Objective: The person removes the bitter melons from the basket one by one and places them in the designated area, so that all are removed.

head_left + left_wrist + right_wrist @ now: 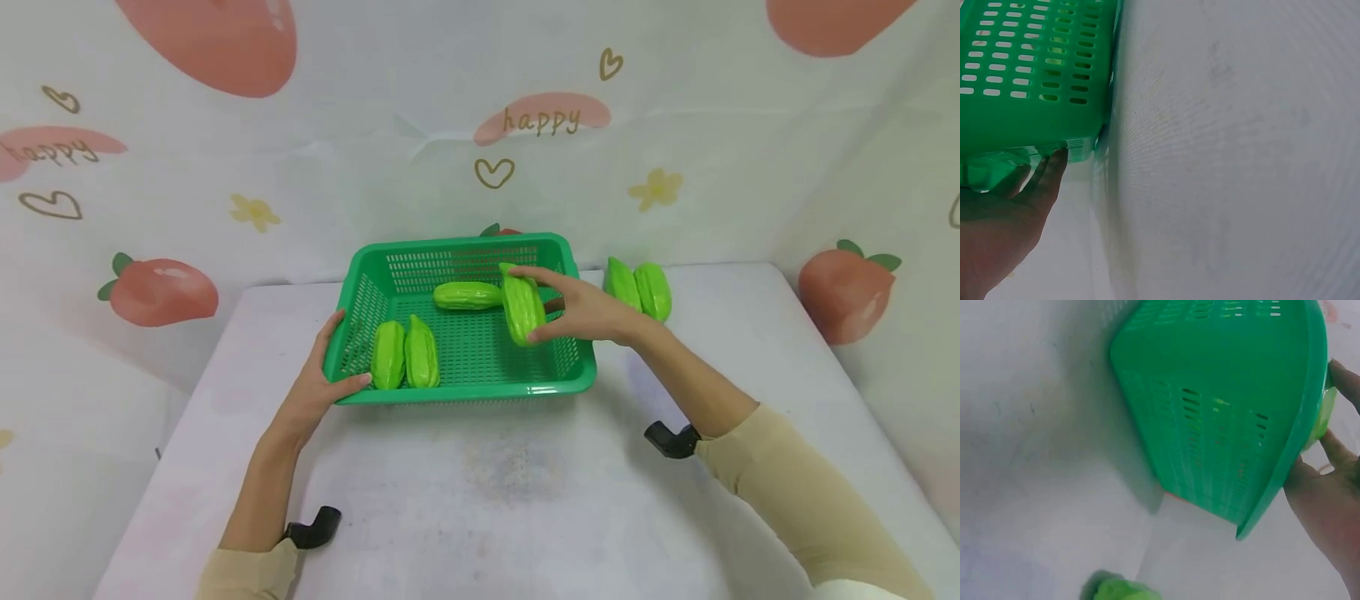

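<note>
My right hand (581,308) pinches a bright green, ridged bitter melon (522,307) between thumb and fingers, over the right part of a green plastic basket (465,393). My left hand (315,379) grips the basket's left end, its thumb at the front left corner. Inside the basket, two bitter melons stand side by side at the left, one (387,356) next to another (422,352). A third bitter melon (467,296) lies crosswise near the back wall. In the right wrist view, the basket's wall (1210,425) hides most of the held melon (1324,419).
To the right of the basket, two more bitter melons lie together on the white table (495,500), a pointed one (622,283) and a blunter one (653,291). A printed cloth backdrop (420,100) rises behind. Black curved pieces (672,440) sit at both wrists.
</note>
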